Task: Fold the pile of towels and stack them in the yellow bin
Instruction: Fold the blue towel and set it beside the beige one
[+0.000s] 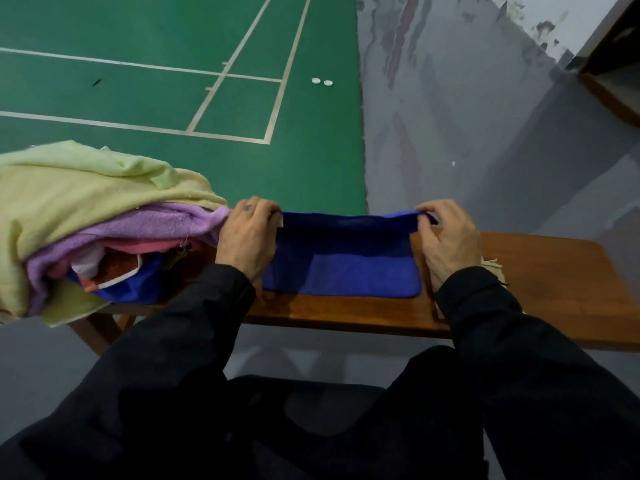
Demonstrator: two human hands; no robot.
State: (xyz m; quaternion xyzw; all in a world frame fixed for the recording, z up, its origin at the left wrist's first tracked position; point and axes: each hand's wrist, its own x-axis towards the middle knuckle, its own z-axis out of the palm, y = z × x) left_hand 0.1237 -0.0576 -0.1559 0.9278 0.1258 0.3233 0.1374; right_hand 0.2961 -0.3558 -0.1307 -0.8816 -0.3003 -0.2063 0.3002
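A blue towel (pixel 343 261) lies on the wooden bench (pixel 554 278) in front of me, its far edge lifted off the wood. My left hand (pixel 246 233) pinches the far left corner of that edge, and my right hand (pixel 446 233) pinches the far right corner. The near part of the towel rests flat on the bench. To the left sits the pile of towels (pixel 86 223), with a pale yellow-green one on top, a purple one under it, then pink and blue ones. No yellow bin is in view.
A beige cloth (pixel 490 263) peeks out beside my right wrist. Beyond the bench lie a green court floor with white lines and two small white caps (pixel 322 81). Grey floor is to the right, with wooden furniture (pixel 613 88) in the far right corner.
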